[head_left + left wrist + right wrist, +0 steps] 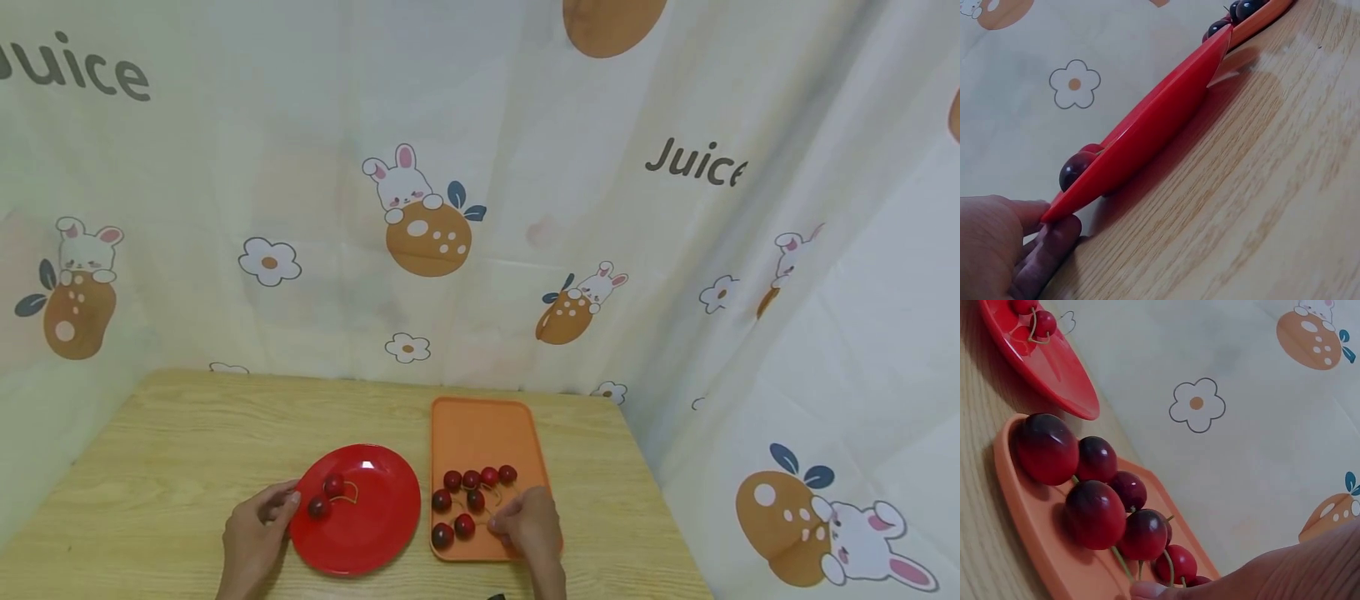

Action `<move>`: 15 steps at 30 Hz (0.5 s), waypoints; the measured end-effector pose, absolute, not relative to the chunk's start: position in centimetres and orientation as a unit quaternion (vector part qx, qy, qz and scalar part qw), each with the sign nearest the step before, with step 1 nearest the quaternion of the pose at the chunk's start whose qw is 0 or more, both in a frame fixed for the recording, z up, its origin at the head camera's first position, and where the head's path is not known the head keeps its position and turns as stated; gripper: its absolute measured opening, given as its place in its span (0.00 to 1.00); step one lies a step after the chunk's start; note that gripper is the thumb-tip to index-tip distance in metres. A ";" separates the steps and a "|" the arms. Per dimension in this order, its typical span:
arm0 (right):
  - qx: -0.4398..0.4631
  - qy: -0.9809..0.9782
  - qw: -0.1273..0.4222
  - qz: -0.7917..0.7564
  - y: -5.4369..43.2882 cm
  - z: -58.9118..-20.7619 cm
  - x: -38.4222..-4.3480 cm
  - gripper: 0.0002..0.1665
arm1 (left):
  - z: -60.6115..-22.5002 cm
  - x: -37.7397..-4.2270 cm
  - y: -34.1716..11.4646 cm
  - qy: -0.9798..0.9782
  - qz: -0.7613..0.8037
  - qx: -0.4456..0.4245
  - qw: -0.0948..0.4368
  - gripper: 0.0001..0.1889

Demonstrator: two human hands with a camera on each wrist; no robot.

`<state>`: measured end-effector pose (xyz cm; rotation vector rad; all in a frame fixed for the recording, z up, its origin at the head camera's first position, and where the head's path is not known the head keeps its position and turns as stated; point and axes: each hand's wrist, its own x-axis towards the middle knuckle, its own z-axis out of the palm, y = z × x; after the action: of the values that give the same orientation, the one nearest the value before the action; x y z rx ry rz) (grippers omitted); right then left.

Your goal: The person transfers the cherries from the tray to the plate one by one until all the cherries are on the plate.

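Note:
A red plate (375,508) stands on the table with two cherries (326,496) near its left side, their stems touching. My left hand (258,533) pinches the plate's left rim, thumb above and fingers below in the left wrist view. To the right lies an orange tray (480,433) with several dark red cherries (1095,514) in loose rows over its nearer half. My right hand (531,525) is over the tray's near right part and pinches the stem (1121,562) of a near cherry. That cherry rests on the tray. The right fingertips are partly hidden behind the thumb.
The wooden table (187,450) reaches back to a pale printed curtain (330,208), which also hangs along the right side. A narrow strip of table separates plate and tray. A small dark object (497,597) shows at the bottom edge.

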<state>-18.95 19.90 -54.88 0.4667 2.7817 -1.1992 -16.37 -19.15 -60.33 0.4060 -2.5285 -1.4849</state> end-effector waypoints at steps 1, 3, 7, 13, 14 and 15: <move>0.151 0.907 0.030 -0.393 19.9 -54.9 -18.9 0.11 | -60.3 -16.3 -19.1 -0.851 -0.499 0.137 0.091 0.17; 0.148 0.906 0.018 -0.397 19.8 -54.9 -18.8 0.11 | -60.3 -16.3 -19.1 -0.851 -0.499 0.137 0.090 0.17; 0.143 0.914 -0.007 -0.380 19.7 -55.1 -18.8 0.14 | -60.5 -16.4 -19.1 -0.851 -0.500 0.137 0.087 0.17; 0.128 0.929 -0.015 -0.347 19.5 -55.3 -18.9 0.13 | -60.7 -16.5 -19.0 -0.849 -0.501 0.143 0.086 0.17; 0.122 0.929 -0.016 -0.350 19.6 -55.3 -18.9 0.12 | -60.7 -16.5 -19.0 -0.849 -0.502 0.144 0.085 0.17; 0.114 0.929 -0.018 -0.351 19.6 -55.4 -18.8 0.12 | -60.7 -16.5 -19.0 -0.849 -0.501 0.145 0.085 0.17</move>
<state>-18.85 19.59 -55.38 0.3632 2.9523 -1.1158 -16.47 -19.01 -60.67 0.4329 -2.5322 -1.4947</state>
